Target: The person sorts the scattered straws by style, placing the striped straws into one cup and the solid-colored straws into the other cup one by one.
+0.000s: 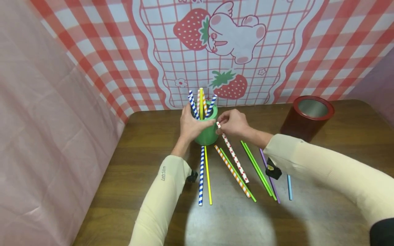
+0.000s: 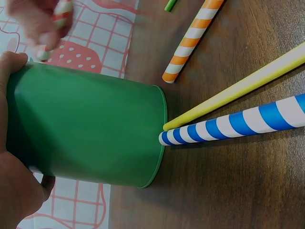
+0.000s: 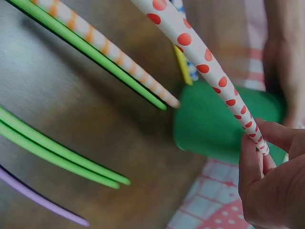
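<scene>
Straw with dots [image 1: 235, 159] is probably risking a slip, as your right hand [image 1: 235, 123] is pinching only one end; your left hand [image 1: 191, 127] is gripping the green can [image 1: 207, 136]

A brown wood-grained table [image 1: 147, 177] with rounded far corners fills the lower part of the head view, a pale sheen [image 1: 227, 222] of light lying across its near part. Behind it hangs a red-and-white checked cloth [image 1: 104, 37], its middle panel printed with strawberries [image 1: 232, 87] and a white cartoon animal [image 1: 229, 34] (turned on its side). A creased pink curtain [image 1: 46, 136] hangs along the left; a mauve surface [image 1: 377, 78] shows at far right.
</scene>
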Tool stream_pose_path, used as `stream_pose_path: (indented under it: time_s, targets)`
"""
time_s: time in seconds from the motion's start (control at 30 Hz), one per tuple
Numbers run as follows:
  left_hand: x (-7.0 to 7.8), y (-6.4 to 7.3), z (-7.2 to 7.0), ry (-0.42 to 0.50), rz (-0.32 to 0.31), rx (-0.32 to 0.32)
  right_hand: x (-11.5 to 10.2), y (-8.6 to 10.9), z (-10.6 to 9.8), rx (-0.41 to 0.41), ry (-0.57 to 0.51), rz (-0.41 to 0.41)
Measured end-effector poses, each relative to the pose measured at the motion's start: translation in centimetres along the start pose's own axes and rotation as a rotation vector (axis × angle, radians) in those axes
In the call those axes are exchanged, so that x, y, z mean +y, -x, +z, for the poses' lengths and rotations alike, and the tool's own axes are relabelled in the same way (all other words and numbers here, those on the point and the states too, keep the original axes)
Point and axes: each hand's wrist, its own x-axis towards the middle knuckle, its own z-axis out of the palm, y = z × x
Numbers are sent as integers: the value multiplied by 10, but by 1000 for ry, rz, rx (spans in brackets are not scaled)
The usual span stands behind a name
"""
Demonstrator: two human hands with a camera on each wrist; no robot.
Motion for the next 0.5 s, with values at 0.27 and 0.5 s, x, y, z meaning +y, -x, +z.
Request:
stream_pose_path:
  time_s: [0.27,0.5]
  targets:
    - [0,1,0,33,7,-4,-23,-16,-32,105,-75,-20]
    - [1,0,-1,28,1,1,-37,-26,-50,191,-179,-48]
